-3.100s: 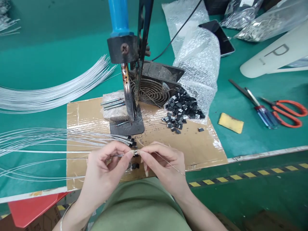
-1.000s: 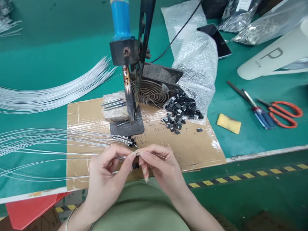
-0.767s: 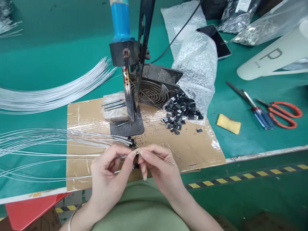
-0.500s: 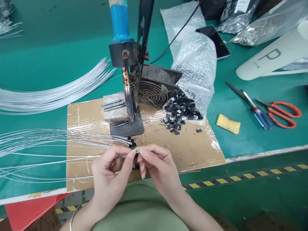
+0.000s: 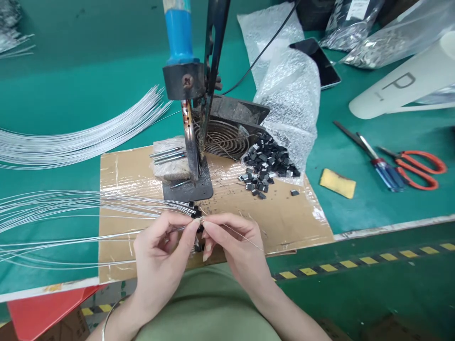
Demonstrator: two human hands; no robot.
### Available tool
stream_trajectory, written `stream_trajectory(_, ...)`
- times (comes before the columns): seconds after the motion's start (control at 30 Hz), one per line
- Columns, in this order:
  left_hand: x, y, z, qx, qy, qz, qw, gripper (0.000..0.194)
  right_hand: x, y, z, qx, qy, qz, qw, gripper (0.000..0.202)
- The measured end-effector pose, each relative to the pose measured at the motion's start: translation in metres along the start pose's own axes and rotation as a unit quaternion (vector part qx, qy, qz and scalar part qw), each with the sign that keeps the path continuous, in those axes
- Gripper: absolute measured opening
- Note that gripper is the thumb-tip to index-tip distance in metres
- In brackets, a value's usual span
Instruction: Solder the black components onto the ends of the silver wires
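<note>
My left hand (image 5: pixel 165 251) and my right hand (image 5: pixel 231 244) meet fingertip to fingertip over the cardboard's near edge. The left thumb and index finger are pinched on the end of a white wire (image 5: pixel 124 234), which trails off to the left. Also pinched, my right hand has a thin wire (image 5: pixel 249 240) running across its fingers. The small part between the fingertips is mostly covered. Just behind and beneath the hands lie black connectors (image 5: pixel 195 211) on the ends of a bundle of white wires (image 5: pixel 142 202).
A soldering iron (image 5: pixel 192 147) with a blue handle stands clamped over the cardboard (image 5: pixel 231 189). Behind it is a fan (image 5: pixel 223 137). Loose black connectors (image 5: pixel 266 161) are heaped near bubble wrap (image 5: pixel 291 90). A yellow sponge (image 5: pixel 337 183), screwdriver (image 5: pixel 387 175) and orange-handled pliers (image 5: pixel 423 166) lie right.
Both hands have shifted very slightly left, and the right fingertips have changed their pinch a little. The wires and tools lie as before.
</note>
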State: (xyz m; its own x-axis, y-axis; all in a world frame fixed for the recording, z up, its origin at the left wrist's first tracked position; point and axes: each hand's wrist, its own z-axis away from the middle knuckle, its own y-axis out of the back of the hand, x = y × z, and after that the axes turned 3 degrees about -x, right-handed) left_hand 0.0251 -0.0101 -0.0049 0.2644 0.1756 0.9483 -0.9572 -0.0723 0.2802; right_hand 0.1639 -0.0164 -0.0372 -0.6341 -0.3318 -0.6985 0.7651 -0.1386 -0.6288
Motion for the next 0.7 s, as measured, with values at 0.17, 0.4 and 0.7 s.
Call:
stream_trajectory(0.17, -0.0019, 0.0016, -0.0005, -0.024, -0.034, 0.0, 0.999, 0.01, -0.0015, -0.0003, -0.0012, 0.001, -0.001, -0.002, 1.0, 0.005)
stream_trajectory(0.4, -0.0032, 0.002, 0.0004, -0.022, -0.03, -0.006, 0.999, 0.011, -0.0015, -0.001, 0.0004, 0.005, 0.016, 0.006, 1.0, 0.004)
stream_trajectory(0.7, -0.008, 0.0053, -0.0003, -0.043, -0.061, -0.032, 0.997, 0.009, -0.0032, -0.0007, 0.0005, 0.02, 0.012, 0.021, 1.0, 0.005)
